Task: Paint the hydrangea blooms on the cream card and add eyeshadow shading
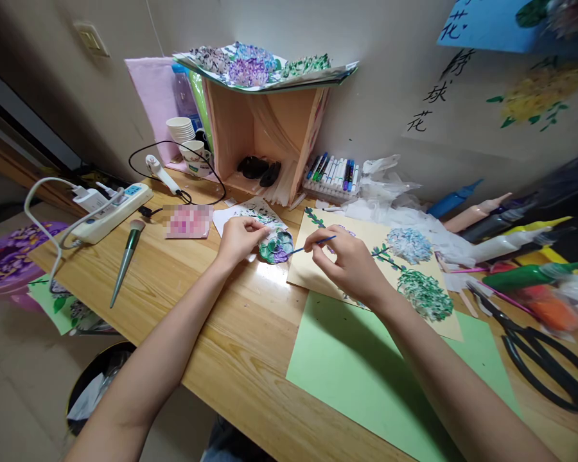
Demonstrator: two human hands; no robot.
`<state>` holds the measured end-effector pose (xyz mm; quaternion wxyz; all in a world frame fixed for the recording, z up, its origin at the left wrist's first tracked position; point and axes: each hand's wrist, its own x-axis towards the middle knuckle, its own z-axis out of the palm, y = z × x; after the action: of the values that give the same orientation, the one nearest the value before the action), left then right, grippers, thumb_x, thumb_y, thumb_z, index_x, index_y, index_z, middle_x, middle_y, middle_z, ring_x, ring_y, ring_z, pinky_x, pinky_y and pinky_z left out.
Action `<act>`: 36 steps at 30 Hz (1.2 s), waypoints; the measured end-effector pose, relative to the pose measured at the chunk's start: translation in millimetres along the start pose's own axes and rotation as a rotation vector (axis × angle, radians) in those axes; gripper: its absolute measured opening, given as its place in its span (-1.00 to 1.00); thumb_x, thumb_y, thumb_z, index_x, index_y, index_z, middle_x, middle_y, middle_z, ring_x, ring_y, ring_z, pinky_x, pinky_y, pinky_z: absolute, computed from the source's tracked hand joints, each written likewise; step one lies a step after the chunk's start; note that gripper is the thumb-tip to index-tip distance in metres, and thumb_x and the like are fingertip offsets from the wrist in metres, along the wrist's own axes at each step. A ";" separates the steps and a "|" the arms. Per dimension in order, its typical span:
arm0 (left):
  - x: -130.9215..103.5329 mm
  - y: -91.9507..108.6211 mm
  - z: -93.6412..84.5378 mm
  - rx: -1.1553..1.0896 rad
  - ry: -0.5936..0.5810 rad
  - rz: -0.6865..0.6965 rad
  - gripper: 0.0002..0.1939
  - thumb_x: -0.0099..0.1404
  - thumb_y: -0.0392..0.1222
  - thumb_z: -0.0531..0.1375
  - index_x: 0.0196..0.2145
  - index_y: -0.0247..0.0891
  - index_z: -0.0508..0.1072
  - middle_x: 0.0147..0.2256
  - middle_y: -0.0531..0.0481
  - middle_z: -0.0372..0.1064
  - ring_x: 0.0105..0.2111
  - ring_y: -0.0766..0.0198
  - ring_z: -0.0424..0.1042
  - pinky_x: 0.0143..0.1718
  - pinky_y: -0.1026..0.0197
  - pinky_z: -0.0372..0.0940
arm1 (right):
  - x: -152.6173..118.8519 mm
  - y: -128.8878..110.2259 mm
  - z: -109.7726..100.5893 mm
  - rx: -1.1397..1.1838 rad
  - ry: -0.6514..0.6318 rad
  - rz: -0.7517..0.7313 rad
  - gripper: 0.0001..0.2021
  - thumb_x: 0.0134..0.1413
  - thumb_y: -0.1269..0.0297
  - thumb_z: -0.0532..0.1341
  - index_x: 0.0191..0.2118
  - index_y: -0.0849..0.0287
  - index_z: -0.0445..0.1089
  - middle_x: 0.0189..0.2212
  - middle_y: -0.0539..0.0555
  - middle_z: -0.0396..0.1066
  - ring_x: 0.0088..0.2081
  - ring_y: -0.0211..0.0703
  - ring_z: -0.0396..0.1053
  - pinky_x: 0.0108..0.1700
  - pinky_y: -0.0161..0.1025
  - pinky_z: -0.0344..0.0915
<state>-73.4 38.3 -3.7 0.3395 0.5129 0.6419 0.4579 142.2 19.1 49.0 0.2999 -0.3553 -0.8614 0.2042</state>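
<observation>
Slanting leftward out of the right hand [347,264], the brush [296,251] has its tip at purple paint [280,256] on the right side of the palette [268,251]. The palette lies nearer the left hand [239,241], whose fingers bunch at its rim; whether they clasp it I cannot tell. The right hand pinches the brush over the card [302,276] on the table [221,321].

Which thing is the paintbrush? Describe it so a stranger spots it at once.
On the wooden table, find the cream sheet with painted flowers. Over its left part, the right hand holds the paintbrush, tip at a paint-smeared disc. Slim and blue, it differs from the thick green-handled brush lying farther left.
</observation>
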 end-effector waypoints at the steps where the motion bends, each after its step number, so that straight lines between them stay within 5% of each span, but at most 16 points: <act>1: 0.0 -0.3 0.0 0.003 0.003 0.002 -0.76 -0.04 -0.09 0.29 -0.51 -0.36 0.49 -0.53 -0.09 0.48 -0.55 0.27 0.41 -0.58 0.33 0.23 | 0.0 -0.1 -0.2 0.001 0.006 -0.004 -0.84 0.09 0.42 0.04 -0.32 0.13 0.35 -0.38 0.07 0.40 -0.26 -0.12 0.31 -0.21 -0.18 0.22; 31: -1.3 1.5 -0.8 0.042 0.010 0.008 -0.77 -0.04 -0.07 0.27 -0.52 -0.34 0.49 -0.59 -0.04 0.44 -0.61 0.33 0.35 -0.63 0.35 0.15 | 0.7 -0.5 0.9 -0.001 0.014 -0.021 -0.84 0.07 0.44 0.04 -0.34 0.11 0.34 -0.38 0.07 0.41 -0.24 -0.08 0.30 -0.20 -0.15 0.22; 36: -1.2 1.1 0.0 0.052 0.014 0.026 -0.78 -0.04 -0.09 0.26 -0.53 -0.34 0.49 -0.57 -0.05 0.45 -0.59 0.31 0.36 -0.60 0.35 0.17 | 0.9 -1.1 0.4 0.032 -0.072 -0.017 -0.84 0.10 0.44 0.03 -0.32 0.12 0.33 -0.35 0.05 0.42 -0.25 -0.12 0.31 -0.18 -0.17 0.21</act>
<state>-72.8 37.2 -2.7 0.3156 0.5265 0.6494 0.4488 140.9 19.0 49.7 0.2760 -0.3355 -0.8713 0.2282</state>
